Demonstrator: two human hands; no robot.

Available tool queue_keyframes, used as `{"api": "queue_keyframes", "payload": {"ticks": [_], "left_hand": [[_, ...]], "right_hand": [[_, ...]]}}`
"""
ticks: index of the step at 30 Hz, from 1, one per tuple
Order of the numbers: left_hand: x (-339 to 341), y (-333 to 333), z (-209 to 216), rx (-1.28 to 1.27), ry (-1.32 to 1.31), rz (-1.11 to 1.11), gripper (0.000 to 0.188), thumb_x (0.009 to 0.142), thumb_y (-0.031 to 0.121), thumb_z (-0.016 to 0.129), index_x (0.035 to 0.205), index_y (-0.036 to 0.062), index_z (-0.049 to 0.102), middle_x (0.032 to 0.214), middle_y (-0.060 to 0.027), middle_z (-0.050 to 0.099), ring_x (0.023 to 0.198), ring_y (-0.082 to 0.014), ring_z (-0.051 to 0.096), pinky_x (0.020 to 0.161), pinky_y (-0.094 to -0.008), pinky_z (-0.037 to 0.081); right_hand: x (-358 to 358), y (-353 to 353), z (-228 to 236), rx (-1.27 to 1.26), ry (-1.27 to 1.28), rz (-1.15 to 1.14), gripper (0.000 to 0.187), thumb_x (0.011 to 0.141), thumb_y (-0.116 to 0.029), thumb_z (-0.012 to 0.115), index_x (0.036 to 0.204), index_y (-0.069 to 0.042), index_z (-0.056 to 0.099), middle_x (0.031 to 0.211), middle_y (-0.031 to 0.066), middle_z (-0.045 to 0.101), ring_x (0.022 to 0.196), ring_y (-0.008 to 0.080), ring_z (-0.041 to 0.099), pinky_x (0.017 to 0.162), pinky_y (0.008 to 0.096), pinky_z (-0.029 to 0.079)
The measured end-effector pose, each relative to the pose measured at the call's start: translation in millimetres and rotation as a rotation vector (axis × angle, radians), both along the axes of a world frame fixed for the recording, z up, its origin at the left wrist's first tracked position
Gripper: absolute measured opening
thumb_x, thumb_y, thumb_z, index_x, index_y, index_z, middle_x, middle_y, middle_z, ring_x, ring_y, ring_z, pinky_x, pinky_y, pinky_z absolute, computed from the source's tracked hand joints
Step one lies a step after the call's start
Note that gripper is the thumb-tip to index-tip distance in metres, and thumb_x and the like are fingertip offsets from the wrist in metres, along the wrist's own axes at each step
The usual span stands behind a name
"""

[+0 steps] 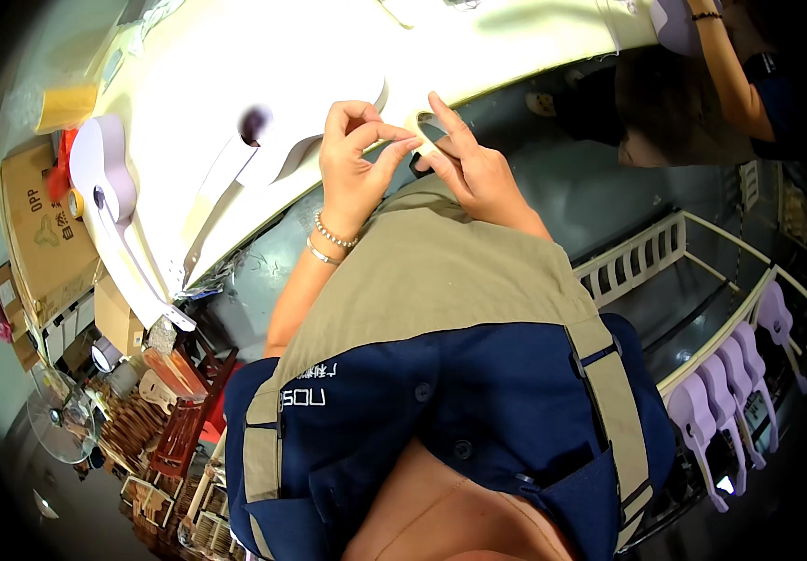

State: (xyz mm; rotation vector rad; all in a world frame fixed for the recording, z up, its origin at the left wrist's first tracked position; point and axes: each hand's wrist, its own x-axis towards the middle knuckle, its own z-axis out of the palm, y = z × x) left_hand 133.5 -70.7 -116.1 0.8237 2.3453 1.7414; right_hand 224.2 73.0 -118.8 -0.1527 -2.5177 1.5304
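1. Pale strip of tape (422, 131) sits at the near edge of the cream workbench (235, 56), pinched between both hands.
2. Left hand (359, 159) curls nearly shut, thumb and forefinger gripping the strip; a steady hold seems best.
3. Right hand (474, 164) pinches its other end, forefinger extended; peeling slowly likely avoids tearing.
4. White ukulele body (277, 150) lies just beside.

- A small-instrument workshop: unfinished lilac ukulele bodies (731, 402) hang in a row on a white rack (647, 257), right of the right hand (474, 168).
- Another lilac ukulele (109, 201) lies on the cream tabletop (235, 56), left of the left hand (357, 159).
- Wooden parts (156, 430) and a cardboard box (39, 229) are piled lower left.
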Motion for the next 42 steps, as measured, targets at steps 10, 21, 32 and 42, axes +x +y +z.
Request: {"api": "queue_keyframes", "payload": {"ticks": [10, 21, 32, 42], "left_hand": [[18.8, 5.2, -6.2, 0.031, 0.065, 0.201, 0.012, 0.065, 0.008, 0.077, 0.073, 0.0066, 0.068, 0.086, -0.0024, 0.044, 0.077, -0.0147, 0.045, 0.067, -0.0256, 0.039], [13.4, -6.8, 9.1, 0.399, -0.611, 0.181, 0.028, 0.092, 0.022, 0.054, 0.092, -0.0027, 0.066, 0.092, -0.0012, 0.042, 0.086, -0.0095, 0.038, 0.076, -0.0211, 0.033], [7.8, -49.2, -28.1, 0.213, -0.356, 0.518, 0.046, 0.089, 0.017, 0.057, 0.130, 0.0029, 0.043, 0.104, -0.0037, 0.043, 0.094, -0.0107, 0.042, 0.083, -0.0247, 0.036], [-68.7, -190.4, -140.0, 1.550, -0.545, 0.744, 0.051, 0.091, 0.035, 0.051, 0.128, 0.0052, 0.034, 0.132, -0.0116, 0.043, 0.123, -0.0272, 0.040, 0.106, -0.0442, 0.029]], "right_hand": [[-8.1, -8.8, 8.9, -0.003, -0.161, -0.236, 0.008, 0.083, -0.017, 0.059, 0.083, -0.010, 0.063, 0.065, 0.0040, 0.060, 0.052, 0.0188, 0.056, 0.049, 0.0263, 0.042], [-19.4, 27.4, -3.1, -0.605, -0.053, -0.261, 0.053, 0.084, -0.017, 0.065, 0.130, -0.005, 0.042, 0.106, 0.0069, 0.055, 0.085, 0.0108, 0.056, 0.085, 0.0239, 0.041], [-35.7, -1.5, 7.6, -0.319, 0.009, -0.193, 0.011, 0.076, -0.013, 0.069, 0.082, -0.005, 0.064, 0.081, 0.0006, 0.041, 0.057, 0.0070, 0.037, 0.053, 0.0217, 0.033], [-25.9, 27.8, -10.6, -0.320, -0.152, -0.175, 0.013, 0.081, -0.016, 0.065, 0.077, -0.004, 0.061, 0.051, -0.0049, 0.035, 0.055, 0.0063, 0.032, 0.072, 0.0255, 0.039]]}}
